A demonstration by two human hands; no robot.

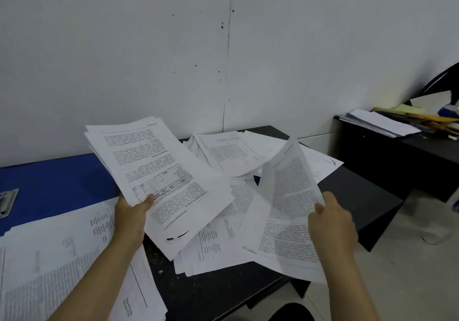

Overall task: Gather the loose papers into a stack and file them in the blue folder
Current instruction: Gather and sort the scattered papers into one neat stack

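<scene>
Step in hand: gathering, by my reading; both hands hold paper above the long black desk (218, 293) and nothing is squared into one stack yet.
Left hand: the left hand (133, 211) grips a thick sheaf of white printed sheets (154, 169) by its near edge, thumb curled over the printed face, the other fingers hidden beneath; the sheaf is raised off the desk and tilted, its far end toward the pale wall.
Right hand: the right hand (330, 221) pinches the edge of a single white printed page (285, 191), which curls upward and is blurred; the fingertips are folded round the edge, though how many lie behind it I cannot tell.
Loose papers: a scattered heap of white printed pages (223, 241) lies on the desk under both hands, with a second fan of sheets (231, 154) toward the wall end of the desk.
Blue folder: the open blue ring-binder folder (49, 184) lies flat at the left end of the desk, its metal clip (8, 202) showing at the frame's edge; a filed block of white printed pages (62, 266) rests on its near half.
Side desk: to the right of the long desk, apart from it, a second black desk (407, 144) carries papers and yellow files (407, 116).
Next move calls for: probably laying the single page on the sheaf with edges matched, then freeing the right hand to lift more from the heap; the sheets are thin and slide, so a firm thumb hold matters.
Progress: early to middle, I judge, as much paper lies ungathered.
</scene>
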